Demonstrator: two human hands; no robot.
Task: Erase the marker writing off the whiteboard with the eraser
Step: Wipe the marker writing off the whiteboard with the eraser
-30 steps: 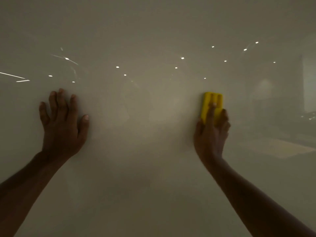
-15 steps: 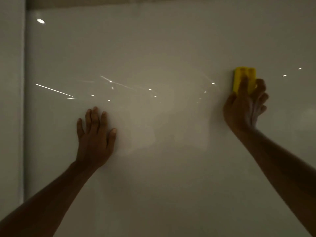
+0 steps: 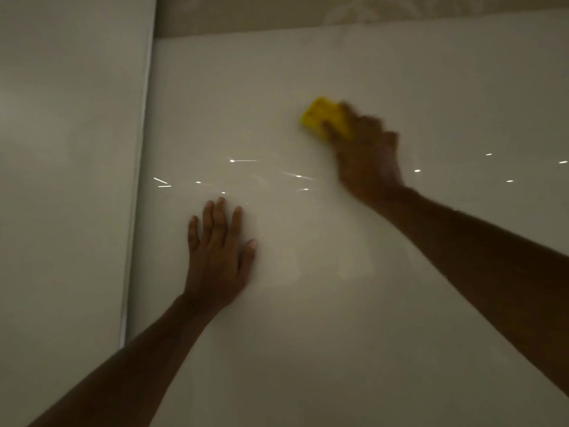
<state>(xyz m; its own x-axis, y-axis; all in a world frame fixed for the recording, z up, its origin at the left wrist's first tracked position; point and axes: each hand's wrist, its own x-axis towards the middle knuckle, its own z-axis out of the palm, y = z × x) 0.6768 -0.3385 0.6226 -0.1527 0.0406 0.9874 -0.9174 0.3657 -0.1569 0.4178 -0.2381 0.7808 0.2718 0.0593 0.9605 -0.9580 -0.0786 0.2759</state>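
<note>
A glossy whiteboard (image 3: pixel 308 334) fills most of the head view in dim light. No marker writing shows on it, only reflected points of light. My right hand (image 3: pixel 368 158) presses a yellow eraser (image 3: pixel 323 117) against the upper middle of the board; both are motion-blurred and the eraser is tilted up to the left. My left hand (image 3: pixel 218 254) lies flat on the board lower down, fingers spread, holding nothing.
The board's left edge (image 3: pixel 135 211) runs down the frame with a plain pale wall panel (image 3: pixel 67 180) beside it. Above the board's top edge (image 3: pixel 338 27) a strip of wall shows.
The view has swung left and up, so the board's left and top edges show. My right hand has swept the eraser leftward, closer to my left hand, which stays flat on the board.
</note>
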